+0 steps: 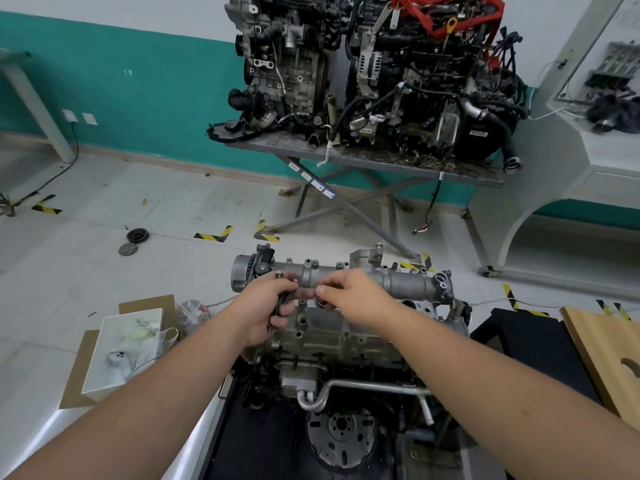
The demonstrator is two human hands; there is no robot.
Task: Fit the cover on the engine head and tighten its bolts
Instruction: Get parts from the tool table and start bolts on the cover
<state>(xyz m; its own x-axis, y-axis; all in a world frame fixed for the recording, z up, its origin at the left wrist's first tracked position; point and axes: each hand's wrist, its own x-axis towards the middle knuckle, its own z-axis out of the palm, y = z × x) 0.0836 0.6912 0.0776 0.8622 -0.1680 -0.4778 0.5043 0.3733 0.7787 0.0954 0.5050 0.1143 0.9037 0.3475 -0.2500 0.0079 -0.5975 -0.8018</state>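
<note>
Engine (332, 341): grey cast metal block at 6 o'clock, rough, oil-stained, studded with bolt holes; a bent metal pipe (367, 388) and a round slotted disc (341, 436) on its near face.
Cover (346, 282): pale cast aluminium, long rounded tube shape with raised bosses, lying across the top of the engine at centre, seated on the head.
Left hand (266, 311): fingers curled tight round a bunch of dark bolts (280, 304); one bolt head sticks up at the knuckles. Forearm runs in from 7 o'clock, wrist straight.
Right hand (349, 292): fingertips drawn together, pinching something small against the cover; the item itself too hidden to tell. Forearm enters from 4 o'clock, palm down.
Background: two dirty engines on a folding table (363, 157) at 12 o'clock; cardboard box (104, 351) at 8 o'clock.
</note>
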